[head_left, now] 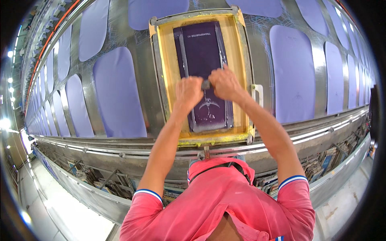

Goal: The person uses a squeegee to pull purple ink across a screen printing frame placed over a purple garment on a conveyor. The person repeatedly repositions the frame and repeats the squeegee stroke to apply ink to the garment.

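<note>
A printing screen with a metal frame (pixel 193 15) lies on the long metal table in front of me. Yellow coating surrounds its dark purple window (pixel 201 52), where pale lettering and a line drawing show through. My left hand (pixel 189 92) and my right hand (pixel 226 83) are both closed over a squeegee (pixel 206 84) held crosswise over the window. Only a short dark grey piece of it appears between my fists; the rest, including its blade, is hidden under them. Wet, shiny streaks and small splashes mark the window's sides and near end.
Flat purple panels, such as one on the left (pixel 118 92) and one on the right (pixel 292 76), lie in rows along the metal table (pixel 259 52). A white handle (pixel 259 93) sticks out from the frame's right side. Metal rails (pixel 305 137) follow the near edge, with stacked frames (pixel 325 162) below.
</note>
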